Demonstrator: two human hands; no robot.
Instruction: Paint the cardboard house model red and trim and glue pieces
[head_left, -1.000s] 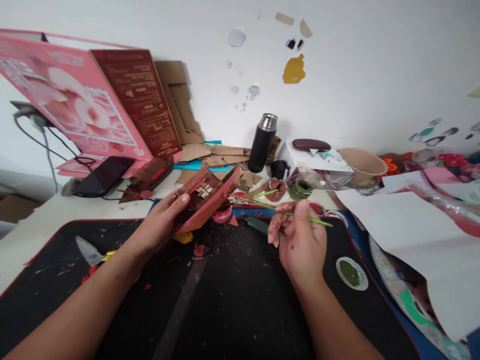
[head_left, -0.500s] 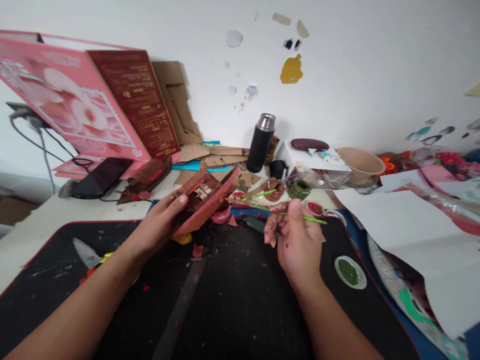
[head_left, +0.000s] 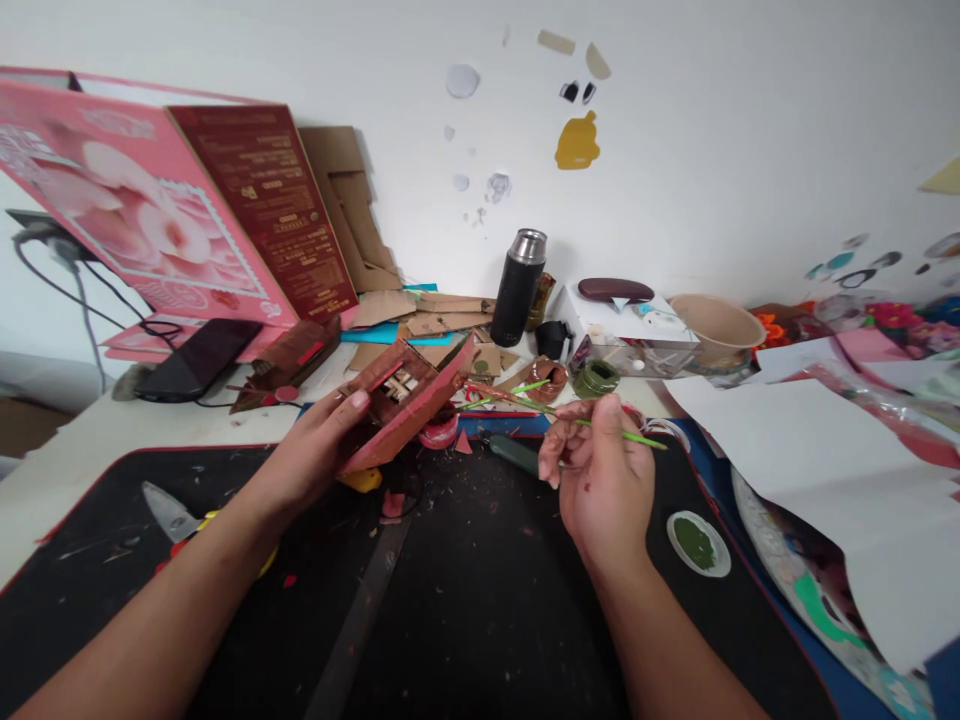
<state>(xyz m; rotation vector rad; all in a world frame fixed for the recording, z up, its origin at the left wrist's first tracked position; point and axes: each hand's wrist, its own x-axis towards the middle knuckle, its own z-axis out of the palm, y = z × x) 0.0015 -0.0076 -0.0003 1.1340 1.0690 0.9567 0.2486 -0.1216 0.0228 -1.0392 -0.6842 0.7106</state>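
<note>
Red-brown boxy model, maybe cardboard, tilts over the flat black mat at eleven o'clock. Left hand clasps it; right hand pinches a thin green paintbrush. I think it's painting; another dab needs stillness.

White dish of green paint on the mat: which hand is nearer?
Right. The right hand is up and left of the dish in the picture; the left hand is much farther left, holding a reddish-brown model.

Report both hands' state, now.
Left hand: closed on the small red-brown model with a lattice window, thumb on top.
Right hand: closed on a thin green-handled paintbrush, gripped between thumb and fingers.
</note>
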